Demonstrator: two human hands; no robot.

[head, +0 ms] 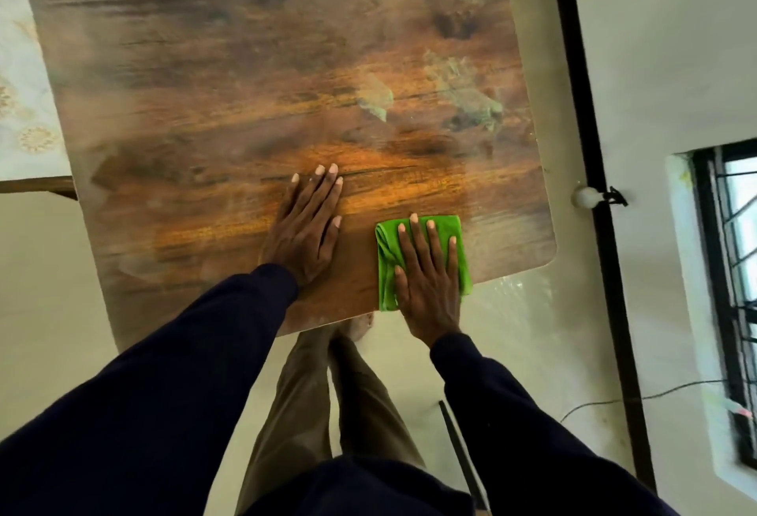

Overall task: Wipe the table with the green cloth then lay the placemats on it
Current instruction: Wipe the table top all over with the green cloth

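A brown wooden table (254,77) with a glossy top fills the upper middle of the head view. A folded green cloth (387,265) lies near the table's front right corner. My right hand (428,273) presses flat on the cloth with straight fingers. Left of it, my left hand (305,228) rests flat on the bare wood, fingers straight and together. No placemats are in view.
A patterned white surface (24,105) adjoins the table on the left. A white wall with a black strip (590,138), a light bulb (585,196) and a barred window (733,302) stands at the right. My legs show below the table's front edge.
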